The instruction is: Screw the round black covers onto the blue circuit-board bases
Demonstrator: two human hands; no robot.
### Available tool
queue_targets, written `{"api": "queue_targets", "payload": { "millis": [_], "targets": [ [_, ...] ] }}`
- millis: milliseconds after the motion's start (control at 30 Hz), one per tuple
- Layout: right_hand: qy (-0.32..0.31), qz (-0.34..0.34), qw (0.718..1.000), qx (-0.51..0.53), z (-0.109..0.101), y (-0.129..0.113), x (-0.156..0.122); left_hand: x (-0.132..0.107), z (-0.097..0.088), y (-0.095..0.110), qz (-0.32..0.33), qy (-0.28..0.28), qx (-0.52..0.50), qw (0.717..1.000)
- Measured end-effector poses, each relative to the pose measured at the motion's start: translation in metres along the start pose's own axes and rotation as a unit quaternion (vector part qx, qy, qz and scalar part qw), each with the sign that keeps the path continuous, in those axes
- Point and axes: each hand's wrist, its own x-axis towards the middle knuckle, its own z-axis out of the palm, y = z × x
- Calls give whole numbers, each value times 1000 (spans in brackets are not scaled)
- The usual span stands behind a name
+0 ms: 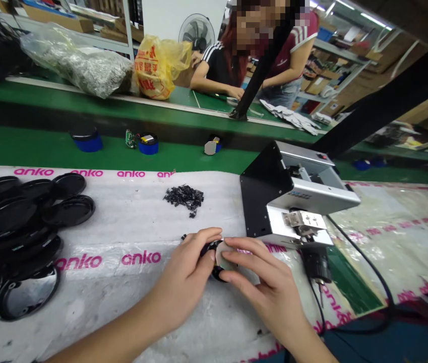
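Hands gripping, I hold a small black part (217, 274) with a pale disc (220, 258) directly between my left hand (188, 262) and right hand (264, 269) over the tabletop (47, 156), its long axis hidden.

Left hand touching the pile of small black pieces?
Apart. The head view shows a strip of bare white sheet between the left hand and the pile of small black pieces.
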Motion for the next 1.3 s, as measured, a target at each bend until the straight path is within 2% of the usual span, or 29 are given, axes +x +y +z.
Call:
{"api": "queue_targets", "payload": {
  "millis": [67, 200, 300, 433, 533, 900, 1133, 1300],
  "targets": [
    [-11, -35, 999, -16, -2, 2, 1, -2, -6, 1, -24, 4, -27, 999],
    [-67, -95, 993, -31, -9, 5, 4, -3, -17, 4, -56, 3, 1, 998],
    [-103, -120, 987, -23, -14, 7, 9, -2, -19, 3, -100, -51, -40, 993],
    [-117, -115, 986, -14, -16, 7, 13, 0, -16, 0, -155, -119, -176, 965],
    [-131, -104, 986, -23, -19, 5, 15, 1, -13, -1, -152, -112, -219, 957],
    [-178, -96, 978, -49, -29, -11, 31, 5, -14, -3, -176, -103, -264, 943],
    [-162, -102, 981, -40, -29, -13, 28, 6, -14, 2, -196, -93, -261, 941],
    [-166, -81, 981, -51, -30, -14, 26, 5, -11, 0, -197, -80, -246, 946]
  ]
}}
